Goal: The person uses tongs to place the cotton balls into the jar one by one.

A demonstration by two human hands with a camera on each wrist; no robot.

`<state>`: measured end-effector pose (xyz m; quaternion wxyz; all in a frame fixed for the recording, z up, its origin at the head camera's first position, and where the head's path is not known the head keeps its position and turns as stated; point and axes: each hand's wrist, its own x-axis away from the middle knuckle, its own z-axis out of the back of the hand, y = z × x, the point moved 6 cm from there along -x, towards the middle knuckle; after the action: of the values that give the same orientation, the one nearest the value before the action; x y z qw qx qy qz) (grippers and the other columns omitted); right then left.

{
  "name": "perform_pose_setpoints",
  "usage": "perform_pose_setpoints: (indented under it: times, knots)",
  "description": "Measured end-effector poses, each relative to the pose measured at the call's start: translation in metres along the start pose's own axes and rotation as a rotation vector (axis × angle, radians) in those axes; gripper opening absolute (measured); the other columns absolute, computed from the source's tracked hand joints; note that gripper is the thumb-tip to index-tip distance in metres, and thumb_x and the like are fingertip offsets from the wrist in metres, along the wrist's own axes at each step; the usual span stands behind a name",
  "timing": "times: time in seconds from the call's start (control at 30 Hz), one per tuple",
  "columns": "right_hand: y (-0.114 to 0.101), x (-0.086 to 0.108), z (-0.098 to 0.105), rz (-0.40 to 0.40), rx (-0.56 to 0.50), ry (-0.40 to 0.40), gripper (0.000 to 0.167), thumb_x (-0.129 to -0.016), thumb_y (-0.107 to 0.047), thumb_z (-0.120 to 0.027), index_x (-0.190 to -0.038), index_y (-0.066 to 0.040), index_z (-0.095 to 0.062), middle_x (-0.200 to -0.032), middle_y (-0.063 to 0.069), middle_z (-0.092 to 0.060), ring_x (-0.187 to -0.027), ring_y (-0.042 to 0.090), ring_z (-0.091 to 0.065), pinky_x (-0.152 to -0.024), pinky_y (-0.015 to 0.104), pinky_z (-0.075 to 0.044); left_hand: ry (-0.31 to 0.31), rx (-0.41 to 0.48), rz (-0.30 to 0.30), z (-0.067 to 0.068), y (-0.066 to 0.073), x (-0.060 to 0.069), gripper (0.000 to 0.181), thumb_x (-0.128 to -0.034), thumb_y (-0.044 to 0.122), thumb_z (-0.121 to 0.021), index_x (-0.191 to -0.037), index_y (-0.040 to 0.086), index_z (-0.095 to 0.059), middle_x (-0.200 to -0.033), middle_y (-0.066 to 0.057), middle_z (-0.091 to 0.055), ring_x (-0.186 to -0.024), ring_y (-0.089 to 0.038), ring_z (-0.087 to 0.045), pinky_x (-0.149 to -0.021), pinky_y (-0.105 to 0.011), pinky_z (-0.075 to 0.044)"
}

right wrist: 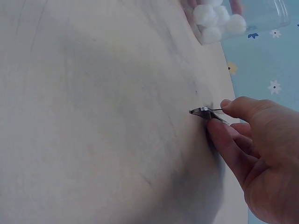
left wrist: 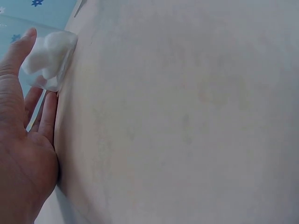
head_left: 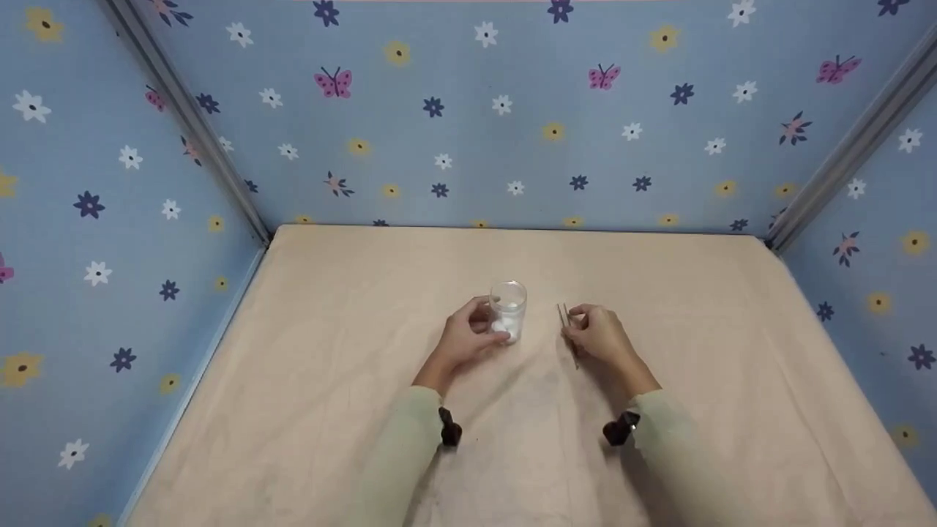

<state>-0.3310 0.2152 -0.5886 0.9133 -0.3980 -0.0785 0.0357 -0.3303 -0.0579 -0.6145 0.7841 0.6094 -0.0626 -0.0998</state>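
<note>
A clear glass jar [head_left: 510, 296] stands upright on the cloth-covered table, with several white cotton balls [right wrist: 219, 18] in its lower part. My left hand [head_left: 465, 333] holds the jar from its left side, thumb in front and fingers behind. In the left wrist view, the thumb lies along the jar's wall, and cotton balls [left wrist: 49, 53] show through it. To the right of the jar, my right hand [head_left: 600, 335] pinches metal tweezers [head_left: 564, 316] between thumb and fingers. The two prongs point away from me, apart from the jar. In the right wrist view, the tweezers [right wrist: 203, 112] show end-on.
A beige cloth [head_left: 329, 307] with light creases covers the table. Blue flowered panels [head_left: 468, 110] stand at the back and both sides, joined by grey metal posts [head_left: 194, 124] at the corners. A black device [head_left: 621, 428] sits at each sleeve's cuff.
</note>
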Motion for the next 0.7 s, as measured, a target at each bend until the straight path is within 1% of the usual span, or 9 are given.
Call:
perform_pose_setpoints:
  times: [0.13, 0.23, 0.33, 0.43, 0.5, 0.63, 0.7]
  knots:
    - [0.001, -0.001, -0.001, -0.018, 0.006, -0.009, 0.046, -0.105, -0.012, -0.078, -0.145, 0.008, -0.068, -0.092, 0.013, -0.074, -0.062, 0.006, -0.065, -0.055, 0.016, -0.052, -0.005, -0.019, 0.015, 0.001, -0.001, 0.0, 0.067, -0.0943, 0.014, -0.093, -0.153, 0.013, -0.062, -0.146, -0.019, -0.068, -0.135, -0.034, -0.071, -0.119, -0.043, -0.061]
    - [0.001, -0.002, 0.0, -0.014, 0.018, -0.008, 0.047, -0.106, -0.014, -0.077, -0.146, 0.007, -0.067, -0.095, 0.014, -0.075, -0.064, 0.007, -0.065, -0.056, 0.017, -0.052, -0.012, -0.023, 0.035, 0.001, -0.001, -0.001, 0.068, -0.0947, 0.015, -0.093, -0.154, 0.015, -0.061, -0.147, -0.018, -0.067, -0.136, -0.033, -0.071, -0.12, -0.044, -0.06]
    - [0.0, -0.002, 0.003, 0.01, 0.033, 0.018, 0.046, -0.107, -0.017, -0.075, -0.146, 0.007, -0.068, -0.092, 0.014, -0.075, -0.063, 0.008, -0.063, -0.055, 0.018, -0.049, -0.024, -0.019, 0.044, 0.001, -0.001, -0.001, 0.069, -0.0946, 0.017, -0.094, -0.155, 0.017, -0.061, -0.149, -0.017, -0.067, -0.137, -0.033, -0.07, -0.121, -0.044, -0.06]
    - [0.0, -0.002, 0.006, 0.039, 0.044, 0.048, 0.044, -0.109, -0.02, -0.072, -0.144, 0.006, -0.069, -0.087, 0.012, -0.076, -0.061, 0.008, -0.062, -0.054, 0.02, -0.046, -0.036, -0.02, 0.037, 0.002, 0.0, -0.001, 0.071, -0.0944, 0.017, -0.094, -0.157, 0.017, -0.06, -0.149, -0.017, -0.066, -0.139, -0.033, -0.07, -0.122, -0.045, -0.059]
    - [0.0, -0.002, 0.007, 0.049, 0.036, 0.054, 0.043, -0.111, -0.021, -0.069, -0.144, 0.005, -0.069, -0.085, 0.012, -0.077, -0.06, 0.008, -0.063, -0.054, 0.021, -0.047, -0.046, -0.029, 0.029, 0.002, 0.0, 0.0, 0.073, -0.0945, 0.018, -0.094, -0.158, 0.017, -0.058, -0.15, -0.018, -0.066, -0.139, -0.034, -0.07, -0.123, -0.046, -0.058]
    - [-0.002, -0.002, 0.01, 0.054, 0.013, 0.025, 0.042, -0.112, -0.023, -0.067, -0.144, 0.003, -0.069, -0.087, 0.011, -0.077, -0.06, 0.012, -0.067, -0.055, 0.021, -0.05, -0.078, -0.071, 0.023, 0.004, 0.003, 0.002, 0.079, -0.0944, 0.021, -0.094, -0.162, 0.018, -0.053, -0.154, -0.018, -0.065, -0.142, -0.035, -0.069, -0.124, -0.05, -0.057]
    - [-0.003, -0.002, 0.014, 0.06, 0.002, 0.009, 0.041, -0.112, -0.023, -0.068, -0.143, 0.003, -0.07, -0.09, 0.013, -0.076, -0.061, 0.016, -0.07, -0.055, 0.022, -0.051, -0.095, -0.104, 0.024, 0.007, 0.004, 0.003, 0.085, -0.094, 0.024, -0.095, -0.166, 0.019, -0.05, -0.157, -0.017, -0.064, -0.144, -0.035, -0.068, -0.125, -0.05, -0.056]
